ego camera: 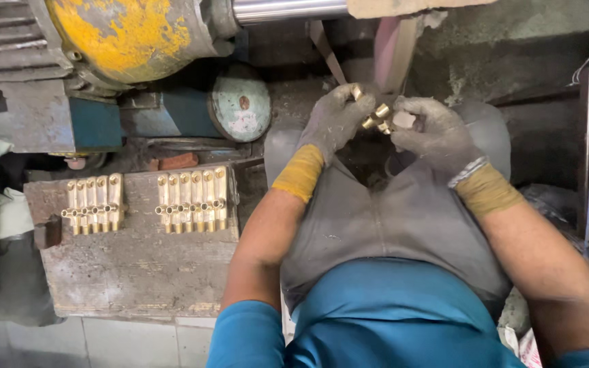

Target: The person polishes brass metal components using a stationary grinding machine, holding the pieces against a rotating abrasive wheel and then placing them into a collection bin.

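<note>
We held a brass fitting (378, 117) between both gloved hands, close in front of the upright sanding belt (393, 54). The fitting was a small yellow-metal piece with short tubular arms branching off a central body, its ends catching the light (the finer detail was hidden by our fingers). Our left hand (335, 119) gripped it from one side, fingers curled around one arm; our right hand (434, 133) pinched the other side. Both gloves were grey with dust, with mustard cuffs. Well off to the left of our left hand, on a worn wooden block (138, 266), lay two rows of brass fittings (144, 201) of the same kind, set side by side. Beyond them sat a yellow-stained motor (124, 34).
</note>
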